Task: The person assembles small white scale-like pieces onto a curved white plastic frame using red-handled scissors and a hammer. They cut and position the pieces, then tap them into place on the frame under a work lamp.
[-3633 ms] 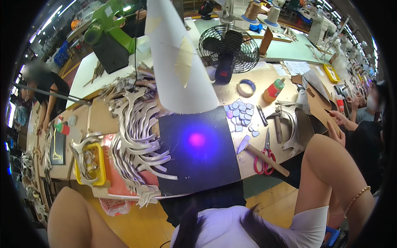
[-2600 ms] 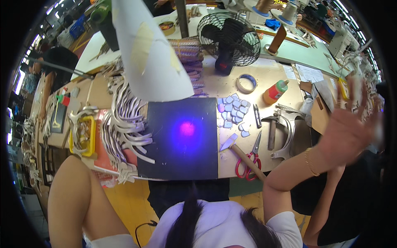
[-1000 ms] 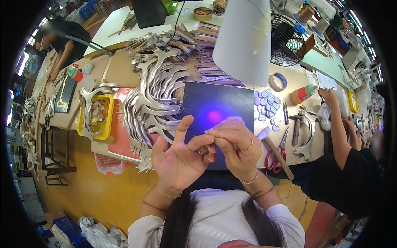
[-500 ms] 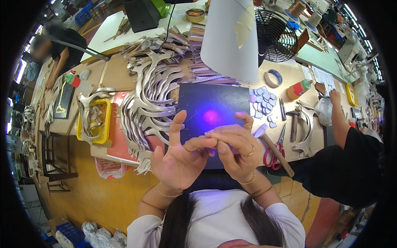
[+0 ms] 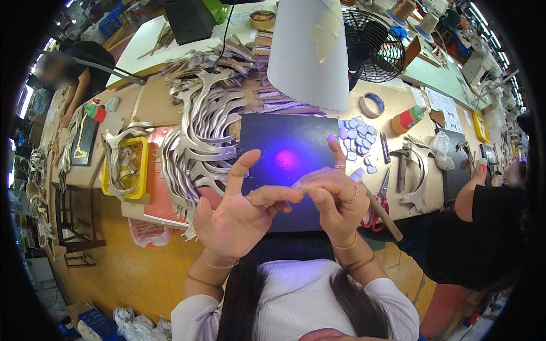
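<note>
Over a black mat (image 5: 259,128), my two hands meet in front of my chest. My left hand (image 5: 236,224) is palm up with fingers apart, one finger stretched toward the right. At that fingertip my right hand (image 5: 338,207) closes thumb and forefinger in a pinch; anything between them is too small to make out. A blue-violet glow with a pink centre falls on the mat behind my fingers. Beside my right hand lie a hammer (image 5: 387,219), partly hidden by that hand, and red-handled scissors (image 5: 378,210). Small grey-white pieces (image 5: 359,135) are scattered past them.
Silvery branched strap pieces (image 5: 196,122) are heaped left of the mat, near a yellow tray (image 5: 142,187). A white curved shade (image 5: 307,62) and black fan (image 5: 372,48) stand behind. Right are a tape roll (image 5: 372,105), glue bottle (image 5: 408,120) and co-worker's arm (image 5: 467,196).
My right hand has shifted slightly right, drawing back along the left finger to its tip, and its raised finger is straighter. The co-worker's arm on the right has lowered.
</note>
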{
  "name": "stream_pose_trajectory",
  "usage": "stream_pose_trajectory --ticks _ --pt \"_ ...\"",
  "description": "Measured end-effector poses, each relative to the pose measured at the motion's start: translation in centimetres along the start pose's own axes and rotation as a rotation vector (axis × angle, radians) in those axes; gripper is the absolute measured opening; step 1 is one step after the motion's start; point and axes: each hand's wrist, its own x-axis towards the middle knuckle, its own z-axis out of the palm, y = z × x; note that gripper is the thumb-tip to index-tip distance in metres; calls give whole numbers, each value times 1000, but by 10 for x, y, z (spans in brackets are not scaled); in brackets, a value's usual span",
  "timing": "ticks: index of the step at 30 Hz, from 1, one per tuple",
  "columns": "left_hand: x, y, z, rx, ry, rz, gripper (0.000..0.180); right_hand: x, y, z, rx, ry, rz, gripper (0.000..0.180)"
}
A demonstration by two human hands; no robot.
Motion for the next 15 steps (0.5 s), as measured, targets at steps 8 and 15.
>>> stream_pose_trajectory --ticks 8,15 --pt "4 -4 4 -220 -5 107 87 -2 4 0 -52 22 24 6" --pt "5 -6 6 -231 36 109 89 -4 3 4 -60 -13 17 9"
